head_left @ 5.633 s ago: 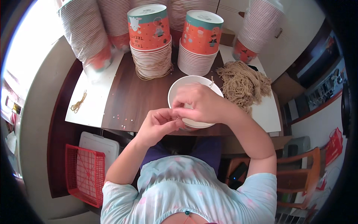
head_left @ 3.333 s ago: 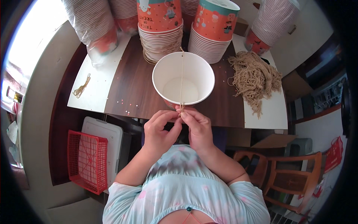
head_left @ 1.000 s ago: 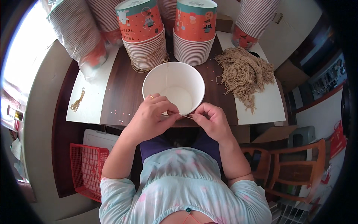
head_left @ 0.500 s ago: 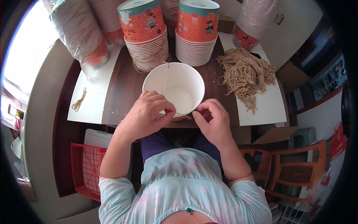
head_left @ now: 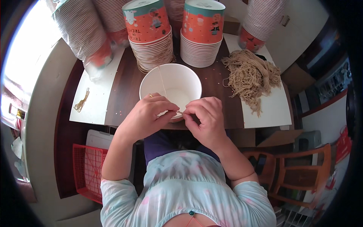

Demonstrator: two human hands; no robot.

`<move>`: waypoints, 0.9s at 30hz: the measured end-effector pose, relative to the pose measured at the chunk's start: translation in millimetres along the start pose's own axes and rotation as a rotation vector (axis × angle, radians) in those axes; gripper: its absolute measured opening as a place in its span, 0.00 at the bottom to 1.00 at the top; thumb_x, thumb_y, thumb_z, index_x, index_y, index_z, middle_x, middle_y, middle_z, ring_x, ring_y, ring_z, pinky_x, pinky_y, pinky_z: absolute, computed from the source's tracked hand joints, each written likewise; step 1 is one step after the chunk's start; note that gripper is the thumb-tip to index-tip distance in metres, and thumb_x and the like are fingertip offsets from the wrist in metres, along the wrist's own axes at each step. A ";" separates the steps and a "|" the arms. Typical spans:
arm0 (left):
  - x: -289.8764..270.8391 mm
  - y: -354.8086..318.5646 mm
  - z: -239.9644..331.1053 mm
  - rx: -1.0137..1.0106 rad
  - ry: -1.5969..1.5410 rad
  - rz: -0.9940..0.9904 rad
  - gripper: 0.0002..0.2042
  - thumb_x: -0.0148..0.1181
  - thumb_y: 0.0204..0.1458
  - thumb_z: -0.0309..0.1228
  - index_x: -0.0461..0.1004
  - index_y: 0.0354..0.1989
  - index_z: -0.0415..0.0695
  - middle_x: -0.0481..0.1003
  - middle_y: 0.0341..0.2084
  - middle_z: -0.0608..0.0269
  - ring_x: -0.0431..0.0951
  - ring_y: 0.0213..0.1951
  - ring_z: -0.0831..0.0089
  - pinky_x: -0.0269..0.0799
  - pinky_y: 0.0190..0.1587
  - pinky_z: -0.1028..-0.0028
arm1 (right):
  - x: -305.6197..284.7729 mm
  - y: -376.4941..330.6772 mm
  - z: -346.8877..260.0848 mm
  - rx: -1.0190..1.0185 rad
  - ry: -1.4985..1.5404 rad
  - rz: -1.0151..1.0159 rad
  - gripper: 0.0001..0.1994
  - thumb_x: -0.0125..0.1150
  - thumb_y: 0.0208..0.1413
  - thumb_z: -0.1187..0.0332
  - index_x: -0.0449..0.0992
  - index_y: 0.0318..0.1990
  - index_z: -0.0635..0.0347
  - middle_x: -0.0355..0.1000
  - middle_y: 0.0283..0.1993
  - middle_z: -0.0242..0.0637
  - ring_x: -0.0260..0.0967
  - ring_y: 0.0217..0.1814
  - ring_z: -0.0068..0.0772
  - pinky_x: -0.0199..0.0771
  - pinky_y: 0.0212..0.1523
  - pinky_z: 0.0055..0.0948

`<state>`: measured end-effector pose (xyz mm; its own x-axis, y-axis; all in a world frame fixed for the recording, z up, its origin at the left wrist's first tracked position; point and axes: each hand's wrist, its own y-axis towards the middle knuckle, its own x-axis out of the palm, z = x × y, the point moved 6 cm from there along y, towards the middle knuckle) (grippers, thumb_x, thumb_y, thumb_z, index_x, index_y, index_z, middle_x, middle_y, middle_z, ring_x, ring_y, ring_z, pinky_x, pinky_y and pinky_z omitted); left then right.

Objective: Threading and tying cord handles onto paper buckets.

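A white paper cup (head_left: 171, 82) stands upright at the near edge of the dark wooden table (head_left: 124, 87). A thin tan string (head_left: 162, 78) runs across its mouth from the far rim to the near rim. My left hand (head_left: 145, 115) and my right hand (head_left: 204, 117) meet at the cup's near rim, fingertips pinched on the end of that string. A ring shows on a finger of my left hand.
Stacks of orange printed paper cups (head_left: 149, 30) (head_left: 201, 32) stand behind the white cup, with wrapped stacks at far left (head_left: 81, 34) and far right (head_left: 261, 19). A heap of tan strings (head_left: 251, 75) lies right. A small string bundle (head_left: 81, 101) lies left. Red basket (head_left: 87, 172) and wooden chair (head_left: 302, 174) below.
The cup was lifted toward me with the string hanging across it, then set back on the table. My hands came together at its near rim and now pinch the string's end there.
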<state>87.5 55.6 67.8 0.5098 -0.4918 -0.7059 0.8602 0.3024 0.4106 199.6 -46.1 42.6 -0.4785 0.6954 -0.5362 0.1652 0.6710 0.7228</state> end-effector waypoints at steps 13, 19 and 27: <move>-3.2 -3.7 -4.3 -0.082 -0.025 0.034 0.04 0.60 0.47 0.19 0.77 0.31 0.38 0.77 0.25 0.57 0.78 0.30 0.64 0.74 0.32 0.71 | -2.2 2.5 -3.9 -0.035 -0.053 -0.010 0.09 0.65 0.38 0.74 0.70 0.26 0.52 0.69 0.32 0.26 0.65 0.40 0.34 0.60 0.50 0.39; 0.5 -5.5 0.9 -0.093 -0.060 0.013 0.09 0.65 0.42 0.23 0.78 0.34 0.41 0.76 0.26 0.58 0.77 0.31 0.65 0.73 0.35 0.70 | -2.2 2.8 -7.1 -0.041 -0.057 -0.030 0.09 0.65 0.38 0.74 0.71 0.27 0.52 0.69 0.32 0.27 0.65 0.41 0.34 0.59 0.53 0.41; 4.1 -5.7 -0.5 0.012 0.007 -0.025 0.07 0.63 0.40 0.22 0.78 0.31 0.43 0.75 0.23 0.63 0.76 0.29 0.65 0.68 0.38 0.70 | -1.5 3.9 -9.5 -0.045 -0.046 -0.070 0.08 0.64 0.41 0.73 0.72 0.29 0.53 0.69 0.33 0.28 0.66 0.42 0.34 0.59 0.55 0.43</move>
<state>84.7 52.3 62.3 0.4881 -0.4936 -0.7198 0.8728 0.2803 0.3996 192.8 -46.9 50.3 -0.4476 0.6587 -0.6048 0.0929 0.7069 0.7011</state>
